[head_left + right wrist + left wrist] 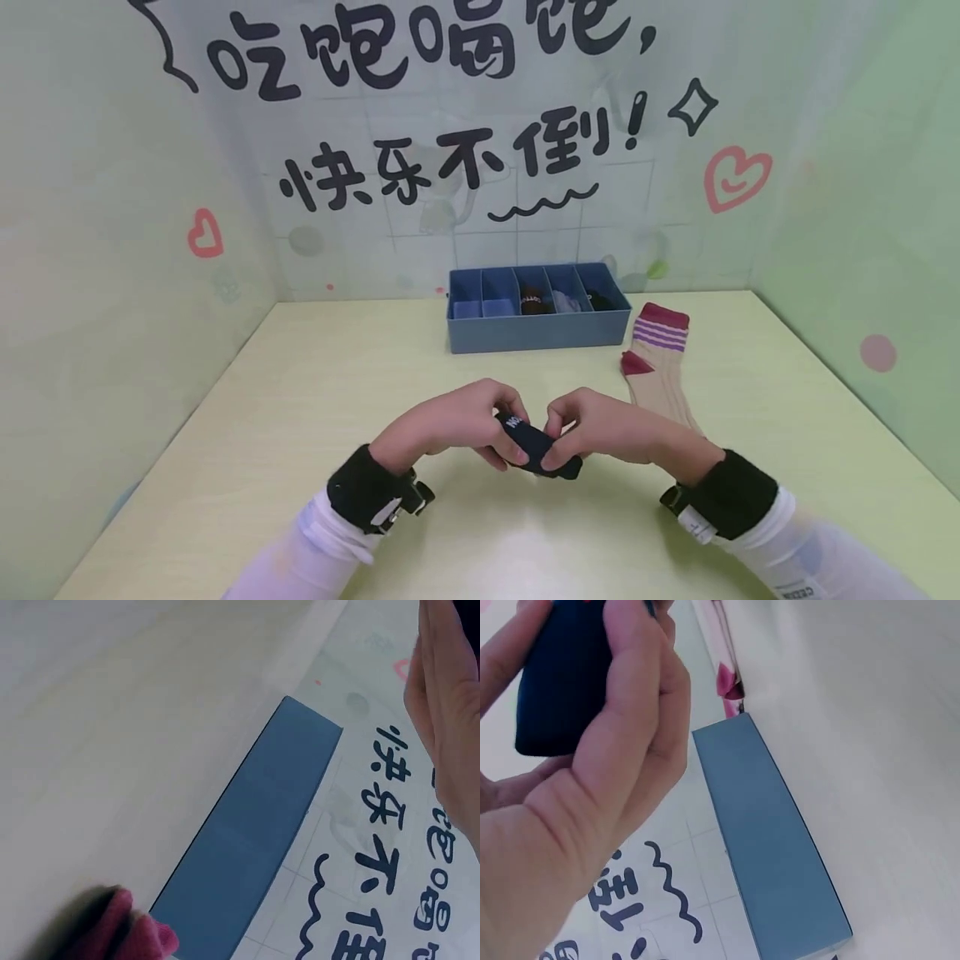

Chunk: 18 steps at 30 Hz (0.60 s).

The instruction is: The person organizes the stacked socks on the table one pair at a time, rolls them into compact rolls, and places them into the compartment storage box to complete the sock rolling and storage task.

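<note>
Above the table, both hands hold a folded dark navy sock with white lettering near one end. My left hand pinches its left end between thumb and fingers. At the other end, my right hand grips it with the thumb on top. The left wrist view shows the dark folded cloth between thumb and fingers, its end a smooth rounded edge. Only part of the right hand enters the right wrist view, with a dark bit of the sock at the frame's edge.
Behind the hands stands a blue divided box; a brown rolled sock, a grey one and a black one sit in its right compartments. A beige sock with maroon cuff and heel lies flat beside it. Printed curtains surround the table.
</note>
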{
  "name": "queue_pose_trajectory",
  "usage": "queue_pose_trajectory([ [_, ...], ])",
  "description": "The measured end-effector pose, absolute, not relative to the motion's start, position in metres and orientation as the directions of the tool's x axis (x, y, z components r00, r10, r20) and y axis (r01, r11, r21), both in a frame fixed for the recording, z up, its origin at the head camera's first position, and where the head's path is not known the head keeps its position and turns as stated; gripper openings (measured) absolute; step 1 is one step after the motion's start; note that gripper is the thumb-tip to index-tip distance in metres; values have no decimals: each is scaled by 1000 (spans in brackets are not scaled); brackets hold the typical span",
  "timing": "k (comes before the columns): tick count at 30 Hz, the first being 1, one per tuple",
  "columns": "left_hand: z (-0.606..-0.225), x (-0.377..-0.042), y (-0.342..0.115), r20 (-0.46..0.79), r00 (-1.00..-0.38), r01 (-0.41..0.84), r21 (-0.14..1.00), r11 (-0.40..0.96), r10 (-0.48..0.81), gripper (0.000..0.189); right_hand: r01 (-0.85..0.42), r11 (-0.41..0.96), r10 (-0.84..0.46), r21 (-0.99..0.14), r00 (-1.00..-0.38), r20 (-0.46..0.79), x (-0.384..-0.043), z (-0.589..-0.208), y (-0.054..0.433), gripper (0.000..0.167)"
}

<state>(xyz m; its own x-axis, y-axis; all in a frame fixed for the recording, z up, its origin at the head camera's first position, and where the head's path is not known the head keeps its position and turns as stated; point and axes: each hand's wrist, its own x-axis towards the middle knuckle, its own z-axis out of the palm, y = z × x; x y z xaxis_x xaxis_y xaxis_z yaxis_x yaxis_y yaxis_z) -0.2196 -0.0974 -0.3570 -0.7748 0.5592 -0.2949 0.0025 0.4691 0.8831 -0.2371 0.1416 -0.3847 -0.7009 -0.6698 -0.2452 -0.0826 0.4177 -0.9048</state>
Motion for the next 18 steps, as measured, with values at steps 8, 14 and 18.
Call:
queue_pose_trajectory([
  [8, -352, -237, -100, -135, -923, 50, 886, 461, 360, 62, 118, 182, -544, -976, -815, -200, -269, -373, 141, 20],
  [14, -362, -244, -96, -47, -981, 84, 771, 631, 189, 72, 42, 213, -281, -976, -954, -102, -318, -337, 116, 35],
  [18, -373, -242, -95, -66, -963, 136, 717, 684, 261, 58, -45, 430, -148, -902, -989, -21, -351, -323, 93, 46],
])
